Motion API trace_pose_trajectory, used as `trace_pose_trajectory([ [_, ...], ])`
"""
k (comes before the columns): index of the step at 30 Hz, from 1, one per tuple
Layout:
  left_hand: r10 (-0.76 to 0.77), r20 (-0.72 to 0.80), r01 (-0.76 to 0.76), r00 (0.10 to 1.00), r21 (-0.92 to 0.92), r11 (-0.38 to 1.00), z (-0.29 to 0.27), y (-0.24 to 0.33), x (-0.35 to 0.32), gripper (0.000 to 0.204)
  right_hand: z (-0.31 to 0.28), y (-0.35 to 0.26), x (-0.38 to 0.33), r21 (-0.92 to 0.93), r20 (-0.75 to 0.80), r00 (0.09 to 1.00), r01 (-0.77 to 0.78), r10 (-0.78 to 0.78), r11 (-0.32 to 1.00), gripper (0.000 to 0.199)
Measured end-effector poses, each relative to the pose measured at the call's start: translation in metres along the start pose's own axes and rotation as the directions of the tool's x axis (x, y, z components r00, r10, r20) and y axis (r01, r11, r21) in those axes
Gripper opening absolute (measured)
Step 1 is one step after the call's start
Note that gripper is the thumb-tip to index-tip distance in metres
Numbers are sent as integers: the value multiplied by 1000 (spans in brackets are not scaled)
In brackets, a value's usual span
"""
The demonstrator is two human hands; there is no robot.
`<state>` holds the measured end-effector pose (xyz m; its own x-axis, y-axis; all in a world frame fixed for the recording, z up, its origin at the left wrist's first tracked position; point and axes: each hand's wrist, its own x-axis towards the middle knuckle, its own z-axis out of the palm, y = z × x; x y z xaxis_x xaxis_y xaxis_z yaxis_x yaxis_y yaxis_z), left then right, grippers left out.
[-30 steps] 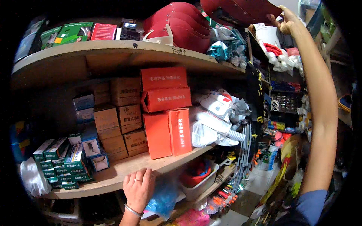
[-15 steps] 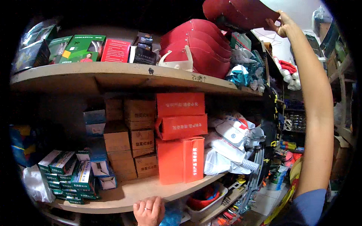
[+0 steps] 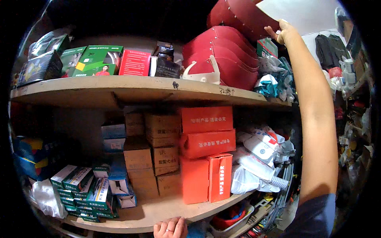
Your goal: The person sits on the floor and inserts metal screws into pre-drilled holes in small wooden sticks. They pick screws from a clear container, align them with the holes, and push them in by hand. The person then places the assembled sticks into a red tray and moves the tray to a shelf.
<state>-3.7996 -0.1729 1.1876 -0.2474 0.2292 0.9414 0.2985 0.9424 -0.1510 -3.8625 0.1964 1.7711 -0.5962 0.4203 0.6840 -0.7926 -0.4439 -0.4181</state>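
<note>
Up at the top right, my right hand (image 3: 285,32) is closed on the edge of a red welding mask (image 3: 238,16), a curved shell with rivets. Part of it is cut off by the top of the view. Just below it, more red welding masks (image 3: 222,55) are nested together on the upper shelf, with a cream plastic headgear piece (image 3: 201,71) in front of them. My left hand (image 3: 170,228), wearing a ring, is curled at the front edge of the lower shelf (image 3: 145,216). What its fingers grip, if anything, is hidden.
Green boxes (image 3: 104,59) and a red box (image 3: 135,62) line the upper shelf. Below stand orange-red cartons (image 3: 208,142), brown cartons (image 3: 162,158), small green boxes (image 3: 85,190) and white plastic bags (image 3: 254,174). A tub (image 3: 232,222) sits under the shelf at the right.
My right hand has carried the red welding mask left, closer over the nested ones. The view has shifted, so the shelves appear further right and lower. My left hand stays at the shelf edge.
</note>
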Motion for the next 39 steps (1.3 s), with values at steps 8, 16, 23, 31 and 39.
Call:
trace_pose_trajectory([
  [8, -16, -77, 18, 997, 17, 1000, 3, 2, 0, 27, 25, 34, -8, 74, -26, 997, -75, 77, 994, 34],
  [16, -16, -96, 15, 995, -12, 1000, 4, 4, 2, 25, 18, 37, 40, -271, -32, 977, 194, -211, 943, 39],
  [23, -52, -121, 53, 991, 3, 999, 0, 8, 5, 23, 9, 35, 20, -500, 298, 938, 312, -178, 808, 43],
  [31, -76, -105, 76, 992, -9, 997, 0, 16, 9, 22, 6, 56, 32, -336, 434, 847, 467, -306, 818, 49],
  [39, -69, -79, 71, 994, 20, 997, -1, 17, 10, 23, 13, 82, 40, -310, 396, 868, 432, -298, 847, 65],
])
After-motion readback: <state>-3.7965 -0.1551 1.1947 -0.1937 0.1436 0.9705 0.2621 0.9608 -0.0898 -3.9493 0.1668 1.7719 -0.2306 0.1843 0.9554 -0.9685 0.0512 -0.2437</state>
